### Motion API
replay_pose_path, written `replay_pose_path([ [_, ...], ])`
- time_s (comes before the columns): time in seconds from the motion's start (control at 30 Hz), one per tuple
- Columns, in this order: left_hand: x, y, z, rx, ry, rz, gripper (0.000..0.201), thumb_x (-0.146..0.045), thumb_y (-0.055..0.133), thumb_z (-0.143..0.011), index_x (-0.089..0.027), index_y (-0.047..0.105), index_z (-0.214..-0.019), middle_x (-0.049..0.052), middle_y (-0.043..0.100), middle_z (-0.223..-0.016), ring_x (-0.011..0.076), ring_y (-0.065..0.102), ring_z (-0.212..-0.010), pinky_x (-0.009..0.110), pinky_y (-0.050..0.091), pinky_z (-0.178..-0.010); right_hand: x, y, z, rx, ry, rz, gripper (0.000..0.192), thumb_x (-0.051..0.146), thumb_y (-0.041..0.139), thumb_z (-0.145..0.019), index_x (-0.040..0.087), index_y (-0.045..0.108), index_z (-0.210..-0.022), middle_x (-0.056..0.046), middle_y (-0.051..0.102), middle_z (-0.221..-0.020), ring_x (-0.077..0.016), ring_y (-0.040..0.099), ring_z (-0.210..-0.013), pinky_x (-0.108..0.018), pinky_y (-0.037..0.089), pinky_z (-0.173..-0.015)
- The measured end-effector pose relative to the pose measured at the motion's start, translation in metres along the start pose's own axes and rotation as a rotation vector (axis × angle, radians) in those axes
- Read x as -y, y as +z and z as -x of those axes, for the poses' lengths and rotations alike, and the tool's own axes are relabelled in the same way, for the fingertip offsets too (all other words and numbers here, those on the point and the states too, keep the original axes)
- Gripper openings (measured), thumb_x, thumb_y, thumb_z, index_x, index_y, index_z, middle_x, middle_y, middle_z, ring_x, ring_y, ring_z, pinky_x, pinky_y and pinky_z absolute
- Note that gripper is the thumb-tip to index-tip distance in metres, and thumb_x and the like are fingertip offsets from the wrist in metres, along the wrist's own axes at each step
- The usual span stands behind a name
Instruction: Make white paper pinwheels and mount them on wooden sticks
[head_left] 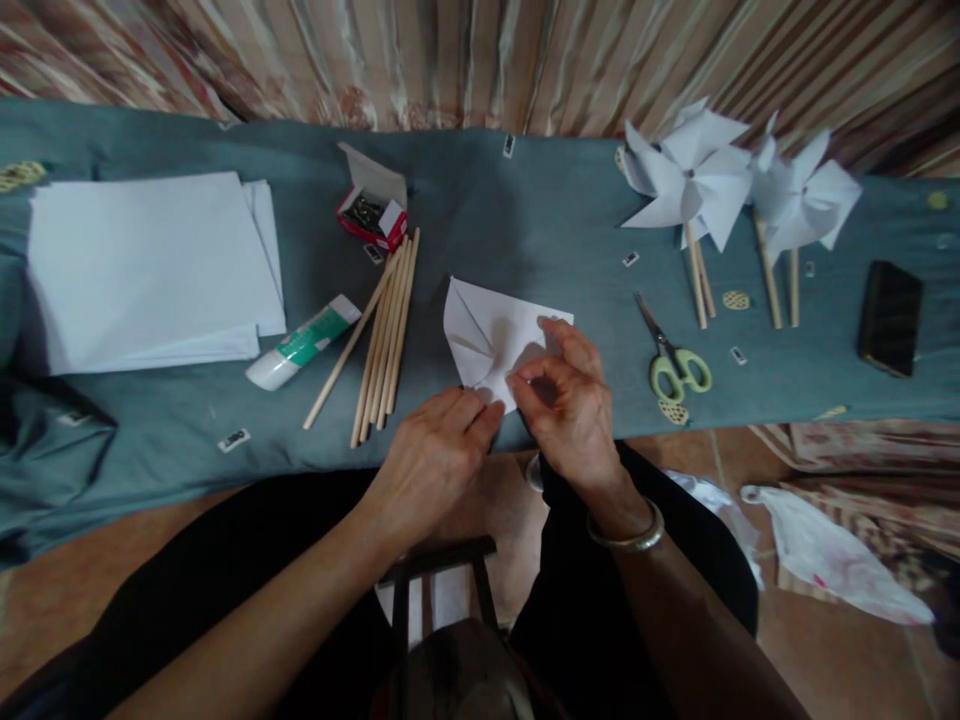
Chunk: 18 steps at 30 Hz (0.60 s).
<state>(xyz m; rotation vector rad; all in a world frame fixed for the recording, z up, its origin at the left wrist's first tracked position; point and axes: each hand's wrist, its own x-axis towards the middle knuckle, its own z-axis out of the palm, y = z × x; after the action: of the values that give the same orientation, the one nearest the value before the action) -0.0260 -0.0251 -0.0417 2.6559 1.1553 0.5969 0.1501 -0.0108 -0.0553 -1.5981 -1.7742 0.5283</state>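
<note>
A small white sheet of paper [517,325], creased and partly cut with flaps raised at its left, lies on the cloth-covered table in front of me. My left hand [442,445] holds its lower left edge, fingers curled and thumb against the paper. On the right side, my right hand [574,405] pinches the paper between thumb and index finger, while another finger touches the upper right corner. What exactly sits between those fingertips is too small to make out. Several wooden sticks [390,345] lie just left of the paper.
Left stand a stack of white paper [142,270], a green and white glue tube [304,343] and an open red box [375,215] of small metal pieces. Rightward are green-handled scissors [667,360], paper pinwheels [690,172] on sticks and a black phone [890,318]. Curtains hang behind.
</note>
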Motion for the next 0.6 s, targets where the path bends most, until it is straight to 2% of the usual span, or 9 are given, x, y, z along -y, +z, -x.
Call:
replay_pose_path([
  [0.33,-0.0004,0.0011,0.0005,0.001,-0.021,0.03,0.019,-0.012,0.047,-0.095,-0.009,0.064,-0.103,0.009,0.068,-0.092,0.0194,0.064,-0.08,0.032,0.058,-0.073,0.0048,-0.0019,0.0,0.044,0.057,-0.036,0.007,0.032,0.063,-0.087,0.03,0.065,-0.08,0.001,0.052,-0.142,-0.0287,0.036,-0.142,-0.059,0.025,-0.12],
  [0.6,-0.0025,0.0014,0.0009,0.011,-0.045,0.051,0.019,-0.01,0.045,-0.095,-0.009,0.063,-0.099,0.009,0.068,-0.091,0.0194,0.063,-0.08,0.033,0.058,-0.072,0.0065,-0.0003,0.002,0.004,-0.028,0.027,0.004,0.031,0.064,-0.087,0.028,0.066,-0.085,-0.001,0.054,-0.139,-0.028,0.042,-0.137,-0.056,0.032,-0.118],
])
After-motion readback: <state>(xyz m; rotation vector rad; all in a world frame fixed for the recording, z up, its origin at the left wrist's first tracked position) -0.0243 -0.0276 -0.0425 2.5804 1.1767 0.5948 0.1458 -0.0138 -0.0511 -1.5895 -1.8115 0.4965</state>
